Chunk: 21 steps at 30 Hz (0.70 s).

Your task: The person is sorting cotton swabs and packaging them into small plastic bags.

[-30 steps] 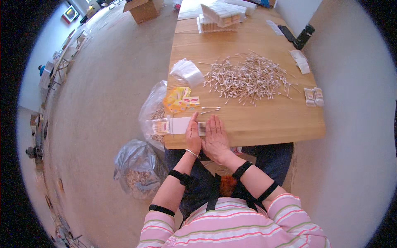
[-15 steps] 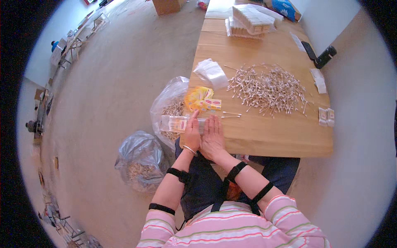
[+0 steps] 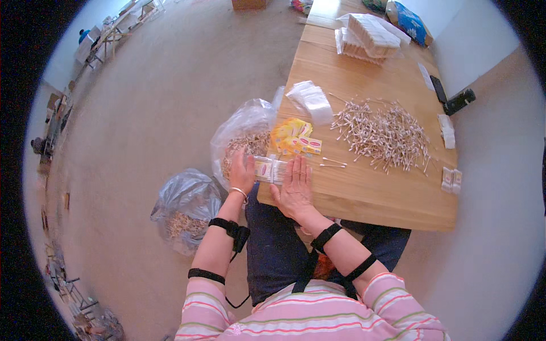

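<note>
A small clear bag of cotton swabs (image 3: 278,170) with a yellow-and-white label card (image 3: 263,169) lies at the table's left edge. My right hand (image 3: 293,190) rests flat over the right end of its swabs, fingers stretched. At the bag's other end, my left hand (image 3: 243,173) has its fingers close together around the bag's loose plastic end, which it mostly hides. Beyond my hands are a fan of yellow label cards (image 3: 293,135) and a stack of empty clear bags (image 3: 311,101). Two loose swabs (image 3: 333,163) lie right of the cards.
A big heap of cotton swabs (image 3: 381,133) covers the table's middle. Packed bundles (image 3: 369,37) stand at the far end; two small packs (image 3: 451,180) and a black cylinder (image 3: 459,102) line the right side. Plastic sacks of swabs (image 3: 242,128) (image 3: 190,207) are left of the table.
My left hand has moved left, off the swabs to the bag's loose end. My right hand stays flat on the swabs. The whole view has shifted slightly.
</note>
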Available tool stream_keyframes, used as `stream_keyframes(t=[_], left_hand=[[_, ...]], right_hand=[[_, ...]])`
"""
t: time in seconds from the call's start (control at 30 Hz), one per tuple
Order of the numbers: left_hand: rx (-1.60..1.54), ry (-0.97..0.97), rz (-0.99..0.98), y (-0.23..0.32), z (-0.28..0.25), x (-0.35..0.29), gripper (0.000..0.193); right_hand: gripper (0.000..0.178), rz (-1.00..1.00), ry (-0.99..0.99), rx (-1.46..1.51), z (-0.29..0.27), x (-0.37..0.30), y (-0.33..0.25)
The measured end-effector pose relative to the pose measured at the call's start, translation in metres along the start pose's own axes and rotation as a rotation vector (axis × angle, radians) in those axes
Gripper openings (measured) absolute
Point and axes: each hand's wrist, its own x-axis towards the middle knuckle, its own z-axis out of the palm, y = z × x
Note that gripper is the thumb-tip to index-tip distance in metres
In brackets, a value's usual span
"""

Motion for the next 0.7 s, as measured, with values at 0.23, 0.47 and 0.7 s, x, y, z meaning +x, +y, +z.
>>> stream_keyframes(t=[0.23,0.47,0.7], left_hand=[[-0.114,-0.222,-0.256,0.01,-0.005,0.007,0.045],[-0.329,-0.222,-0.197,0.004,-0.005,0.008,0.044],[-0.275,-0.188,-0.129,0.005,-0.003,0.006,0.042]], right_hand=[[0.091,-0.026,-0.002,0.006,-0.002,0.002,-0.006],[0.089,-0.042,0.015,0.015,0.001,0.007,-0.017],[0.09,-0.024,0.04,0.052,0.012,0.012,-0.032]])
